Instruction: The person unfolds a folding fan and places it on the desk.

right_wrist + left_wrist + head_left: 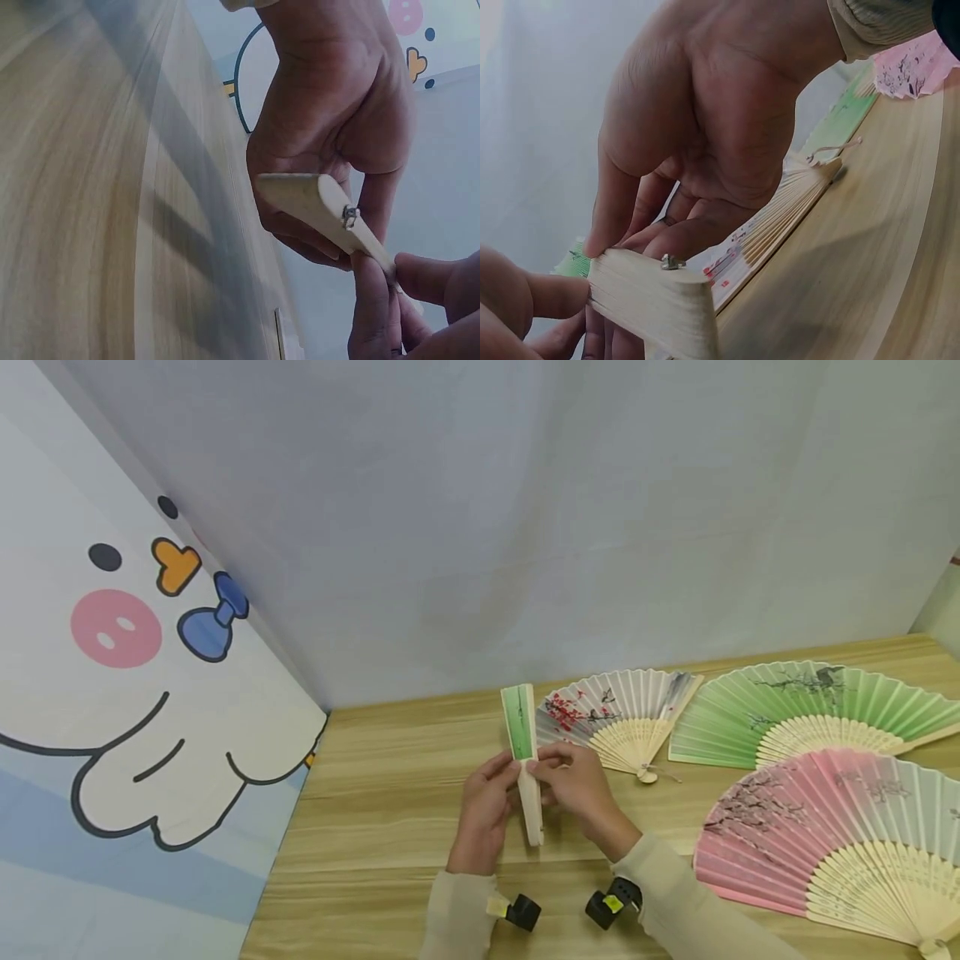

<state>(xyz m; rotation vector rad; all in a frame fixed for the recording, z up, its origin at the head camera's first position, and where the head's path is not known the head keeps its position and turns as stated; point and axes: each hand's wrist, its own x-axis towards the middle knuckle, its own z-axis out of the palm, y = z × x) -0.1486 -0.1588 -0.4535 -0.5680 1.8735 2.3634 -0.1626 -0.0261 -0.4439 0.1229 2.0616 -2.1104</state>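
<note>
A folded hand fan (529, 802) with pale ribs and green cloth is held upright between both hands, above the wooden table. My left hand (486, 810) pinches its left side near the middle, thumb toward me. From the other side my right hand (581, 785) grips it at the same height, thumb close to the left one. In the left wrist view the fan's ribbed end (652, 300) shows a small metal pivot. The right wrist view shows that pivot end (330, 210) too, with fingers of both hands around the ribs.
Behind the right hand lies an open white fan (630, 714) with red blossoms. An open green fan (720, 718) and an open pink fan (772, 827) spread over the table's right side. A grey cloth wall (480, 527) stands behind; a cartoon-printed panel (225, 718) borders the left.
</note>
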